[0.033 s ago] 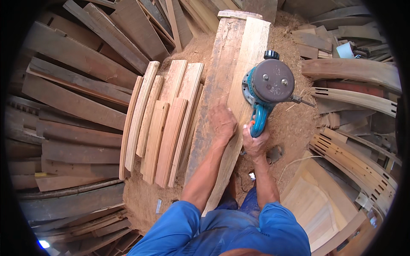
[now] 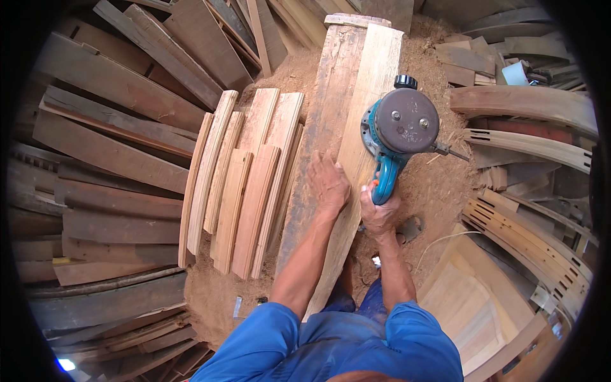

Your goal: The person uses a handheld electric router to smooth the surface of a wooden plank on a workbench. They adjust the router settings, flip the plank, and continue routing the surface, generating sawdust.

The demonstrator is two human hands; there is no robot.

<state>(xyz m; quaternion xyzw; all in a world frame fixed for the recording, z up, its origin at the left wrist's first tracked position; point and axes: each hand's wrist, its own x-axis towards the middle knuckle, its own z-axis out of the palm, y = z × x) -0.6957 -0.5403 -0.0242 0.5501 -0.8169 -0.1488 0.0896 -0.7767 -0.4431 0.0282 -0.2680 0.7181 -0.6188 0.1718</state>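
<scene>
Two hands are at work on a long pale plank (image 2: pixel 356 127) that runs away from the person over a heap of sawdust (image 2: pixel 439 184). The left hand (image 2: pixel 329 183) lies flat on the plank, fingers together and pressed to the wood, near its middle. Just to the right of it, the right hand (image 2: pixel 379 211) has its fingers clamped round the teal handle of a power tool (image 2: pixel 400 130) with a round grey-brown top and a black knob. The tool sits on the plank's right edge, just beyond the right hand. A second, rougher grey board (image 2: pixel 321 127) lies touching the plank on its left side. Farther left of the plank, a row of short pale slats (image 2: pixel 245 184) lies side by side on the sawdust. Dark old boards (image 2: pixel 108 159) are piled beyond the slats, and curved wooden pieces (image 2: pixel 528 105) lie well to the plank's right.
</scene>
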